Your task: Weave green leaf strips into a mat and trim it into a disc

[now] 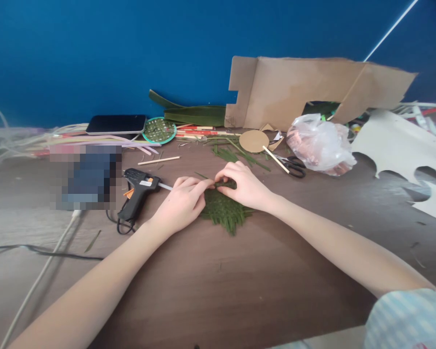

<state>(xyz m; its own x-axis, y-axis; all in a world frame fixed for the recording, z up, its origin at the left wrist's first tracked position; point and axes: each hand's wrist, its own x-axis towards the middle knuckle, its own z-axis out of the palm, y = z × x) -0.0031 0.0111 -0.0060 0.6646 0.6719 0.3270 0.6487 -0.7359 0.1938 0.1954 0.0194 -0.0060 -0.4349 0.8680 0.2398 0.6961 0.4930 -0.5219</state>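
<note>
A woven piece of green leaf strips (227,211) lies on the table, its loose ends fanning out toward me. My left hand (181,203) is closed at its upper left edge, index finger and thumb together on the leaf. From the other side my right hand (244,186) pinches the upper edge between thumb and fingers. The fingertips of both hands almost meet there, and they hide part of the weave. Just left of my left hand lies a black glue gun (140,194) with a glue stick in its back.
Behind the hands are a cardboard disc (254,141), black-handled scissors (296,167), a plastic bag (321,145) and a woven round with a teal rim (160,131). A cardboard sheet (294,87) leans on the blue wall. Cables (45,271) cross the left side.
</note>
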